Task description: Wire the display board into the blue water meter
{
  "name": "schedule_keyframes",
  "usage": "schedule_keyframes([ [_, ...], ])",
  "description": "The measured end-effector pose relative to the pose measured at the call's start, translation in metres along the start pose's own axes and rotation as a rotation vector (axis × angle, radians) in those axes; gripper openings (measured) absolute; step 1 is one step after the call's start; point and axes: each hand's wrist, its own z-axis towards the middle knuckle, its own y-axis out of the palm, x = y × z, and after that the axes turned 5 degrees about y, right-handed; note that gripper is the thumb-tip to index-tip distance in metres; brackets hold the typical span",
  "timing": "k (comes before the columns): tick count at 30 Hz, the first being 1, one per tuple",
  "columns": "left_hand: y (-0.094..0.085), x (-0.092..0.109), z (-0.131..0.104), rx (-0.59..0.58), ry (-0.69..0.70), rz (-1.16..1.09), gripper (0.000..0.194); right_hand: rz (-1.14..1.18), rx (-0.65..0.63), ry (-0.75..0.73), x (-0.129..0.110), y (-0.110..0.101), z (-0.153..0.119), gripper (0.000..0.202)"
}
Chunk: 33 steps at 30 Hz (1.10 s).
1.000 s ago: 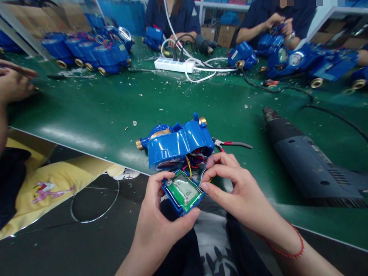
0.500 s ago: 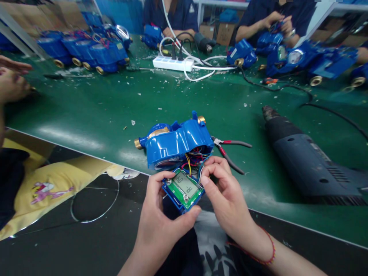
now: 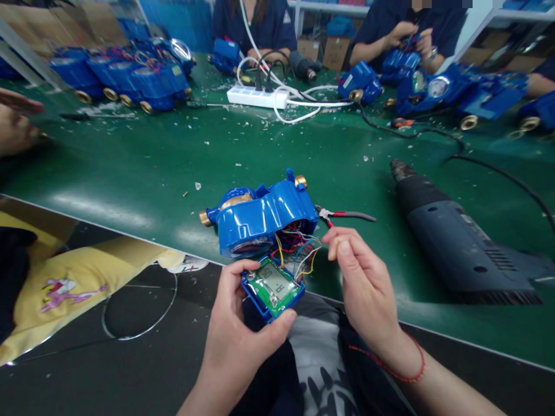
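My left hand (image 3: 247,329) grips a small blue-cased circuit board with an LCD display (image 3: 276,283) by its edges, fingers and thumb on opposite sides. Thin coloured wires (image 3: 309,254) run from the board into the open end of a blue water meter (image 3: 264,216) with brass ends, lying on its side at the bench edge. Just right of the wires and apart from them is my right hand (image 3: 364,274), its fingers curled and pressed together with nothing visible in them. Red-and-grey pliers (image 3: 353,215) lie behind that hand, one handle partly hidden by it.
On the green bench (image 3: 173,167) a heat gun (image 3: 463,237) lies to the right. A white power strip (image 3: 255,96) with cables sits farther back. Several blue meters (image 3: 160,86) stand at the back left, others at the right. Co-workers' hands (image 3: 407,37) work across the bench; another person's hand (image 3: 17,130) is at left.
My right hand has moved off the wires, to the right and away from the board. The wires now bow outward. The display's characters have changed. My left hand keeps its hold.
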Motion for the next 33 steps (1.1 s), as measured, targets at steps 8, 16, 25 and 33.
schedule_keyframes([
  [8,0.000,-0.003,0.001,-0.002,0.052,0.038,0.053,-0.205,-0.198,-0.023,-0.009,0.005,-0.003,0.008],
  [16,-0.003,-0.009,-0.001,-0.012,0.045,0.056,0.053,-0.051,-0.035,0.021,-0.001,0.010,0.004,0.014],
  [25,-0.010,-0.011,0.003,-0.077,0.050,-0.025,0.052,-0.430,-0.071,-0.432,0.005,-0.013,-0.005,0.012],
  [33,-0.012,-0.008,0.008,-0.139,0.053,-0.055,0.047,-0.519,-0.119,-0.653,0.009,-0.006,0.004,0.022],
])
